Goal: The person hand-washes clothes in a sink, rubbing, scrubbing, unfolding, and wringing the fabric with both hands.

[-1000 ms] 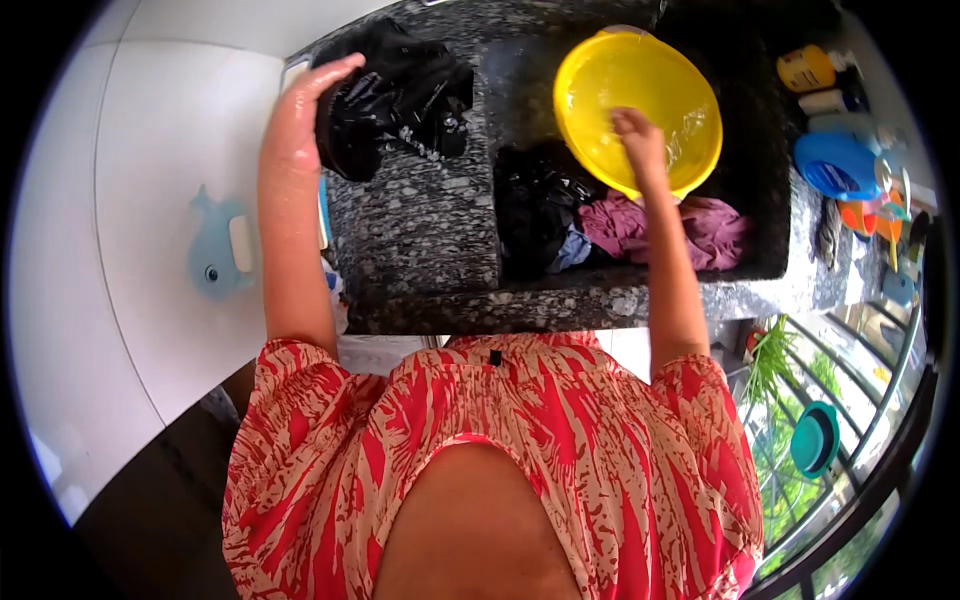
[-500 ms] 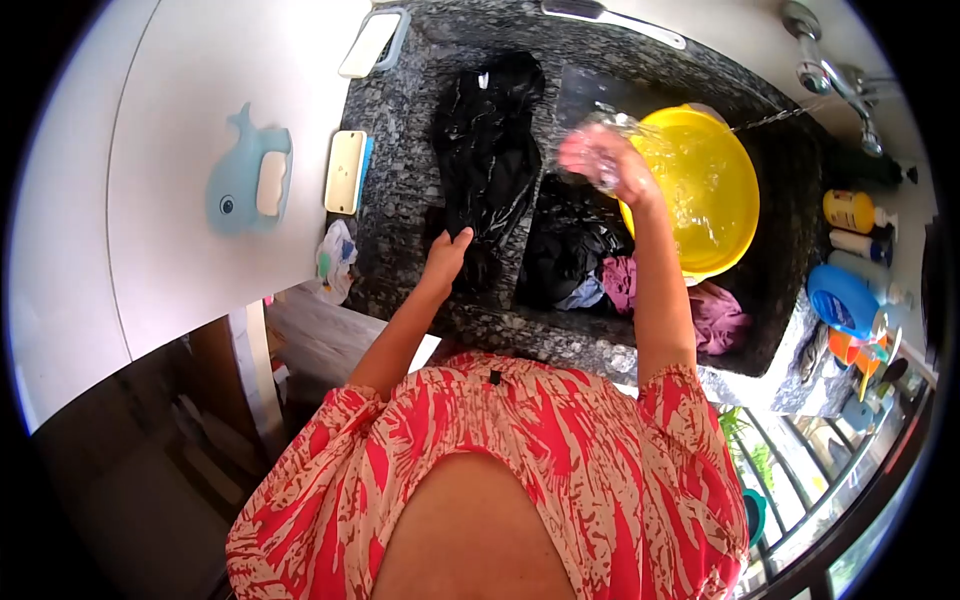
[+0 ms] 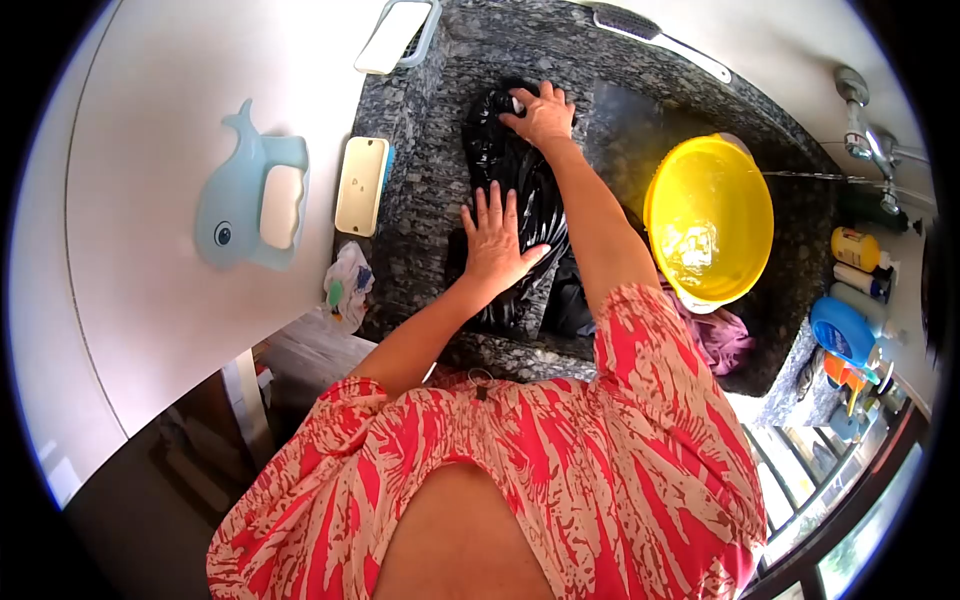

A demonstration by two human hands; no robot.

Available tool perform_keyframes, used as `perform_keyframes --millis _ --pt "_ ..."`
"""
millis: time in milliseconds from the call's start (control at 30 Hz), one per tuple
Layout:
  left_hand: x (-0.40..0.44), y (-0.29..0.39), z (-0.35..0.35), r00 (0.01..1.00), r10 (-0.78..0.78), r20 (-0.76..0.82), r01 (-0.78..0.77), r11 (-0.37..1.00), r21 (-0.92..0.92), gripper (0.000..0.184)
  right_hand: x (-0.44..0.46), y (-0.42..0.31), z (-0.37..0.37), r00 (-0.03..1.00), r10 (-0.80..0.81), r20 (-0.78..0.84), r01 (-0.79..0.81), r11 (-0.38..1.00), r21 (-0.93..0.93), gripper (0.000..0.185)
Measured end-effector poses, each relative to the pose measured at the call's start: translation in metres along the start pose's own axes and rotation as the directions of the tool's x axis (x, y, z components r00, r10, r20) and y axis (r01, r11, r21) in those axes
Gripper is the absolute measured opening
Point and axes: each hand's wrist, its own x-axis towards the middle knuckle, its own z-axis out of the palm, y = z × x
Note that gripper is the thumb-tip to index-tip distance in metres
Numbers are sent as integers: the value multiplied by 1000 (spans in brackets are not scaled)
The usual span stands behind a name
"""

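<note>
A wet, shiny black garment (image 3: 516, 160) lies stretched over the ridged granite washing slab (image 3: 430, 190). My left hand (image 3: 495, 248) is flat on its middle with the fingers spread. Farther up, my right hand (image 3: 543, 115) rests on the garment's far end, fingers apart, beside a small white label. To the right, a yellow basin (image 3: 660, 215) holds water in the sink. Part of a dark cloth (image 3: 570, 300) shows under my right arm, and a pink cloth (image 3: 722, 340) lies below the basin.
A tap (image 3: 868, 145) at the right sends a thin stream toward the basin. A brush (image 3: 665, 40) lies on the far ledge. Soap boxes (image 3: 362, 185) and a blue whale-shaped soap holder (image 3: 250, 200) are at the left. Bottles (image 3: 842, 328) line the right side.
My right hand has left the splashing water by the basin and come to the garment's far end. My left hand has let go of the near edge and moved up, flattening on the garment.
</note>
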Motion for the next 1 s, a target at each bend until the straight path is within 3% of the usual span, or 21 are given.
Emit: perform_keyframes --millis 33,100,133,167,233,267,300,367,433,467,567,600,667,700,733,767,800,833,900,967,1000 --pt "3 -1 -4 999 -37 5 37 999 -3 108 -1 5 -5 998 30 49 -35 993 110 63" --pt "10 -2 -18 995 -91 30 91 996 -2 110 -44 1 -37 986 -109 130 66 952 299 49" --pt "16 -5 -13 996 -88 30 89 996 -25 115 -82 -11 -51 985 -171 -11 167 943 288 45" --pt "19 -4 -16 995 -101 11 100 995 28 99 -124 -23 -58 961 -237 -142 268 927 262 41" --pt "20 -19 -8 988 67 138 -10 927 -374 74 -174 -32 -55 860 -409 -305 463 877 131 36" --pt "11 -29 15 972 146 -184 -219 847 -485 51 -167 -16 -37 841 -451 -301 502 857 118 38" --pt "15 -23 0 991 46 123 3 927 -375 63 -152 3 -13 812 -501 -300 549 830 100 40" --pt "31 -1 -26 1000 -14 -9 14 999 -30 78 -70 6 4 913 -193 -360 204 979 -6 39" --pt "38 -3 -22 999 17 37 -15 999 -45 88 6 0 -5 922 18 -387 -45 997 -61 38" --pt "42 -5 -22 999 12 33 -10 999 -43 87 14 -4 -7 894 -35 -448 -13 994 -104 40" --pt "21 -8 -23 999 34 -21 -35 997 -69 85 -18 -8 -26 972 143 -185 -104 973 207 45" --pt "13 -8 -23 1000 25 -5 -25 997 -67 85 -47 -9 -35 995 62 -75 -39 961 272 49" --pt "5 -9 -19 999 7 48 -7 1000 15 79 -132 -28 -38 960 -128 -248 187 955 232 44" --pt "12 -4 -41 910 -23 415 38 999 -29 73 -165 -32 -41 945 -247 -214 288 939 186 37" --pt "3 -16 -8 966 85 246 -39 982 -185 71 -177 -20 -31 844 -492 -211 522 844 119 31" --pt "4 -15 -15 984 167 57 -141 937 -319 70 -165 -7 -22 836 -513 -197 542 828 146 26" --pt "7 -6 -18 1000 -11 10 13 979 -203 75 -135 -2 -7 884 -395 -250 419 907 49 27" --pt "11 -3 -27 994 -25 107 29 999 -35 81 -95 -4 2 909 -273 -314 277 960 -35 27" --pt "10 -4 -27 1000 29 10 -28 999 -34 82 -13 -9 0 957 29 -290 -1 996 94 34" --pt "15 -8 -22 999 39 -10 -40 997 -60 82 21 -10 0 959 -44 -279 71 994 84 43" --pt "14 -8 -20 999 39 -17 -40 997 -60 82 27 -8 0 983 13 -181 14 989 145 45"
